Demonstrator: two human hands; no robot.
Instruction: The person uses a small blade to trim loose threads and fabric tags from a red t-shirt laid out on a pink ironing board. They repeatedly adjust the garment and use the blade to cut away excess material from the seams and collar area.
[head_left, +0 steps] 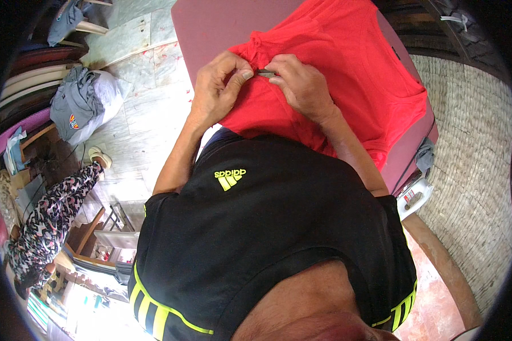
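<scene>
A red garment [352, 74] lies spread and wrinkled over a mauve-topped table [210, 31], and its near part hangs toward my body. My left hand [217, 85] is closed in a pinch at the garment's left edge, where the cloth is bunched. Close beside it, my right hand [304, 88] holds a small, slim grey metal tool [264, 73] between thumb and fingers. The tool's tip points toward my left fingertips, over the bunched cloth. Its exact kind is too small to tell, as my fingers cover part of it.
An iron with a white handle [414, 198] stands at the table's right side, below a grey cloth [424, 154]. On the left, a grey garment in clear plastic [77, 105] lies by stacked boards [34, 79]. A person in patterned clothes [51, 210] is at the lower left.
</scene>
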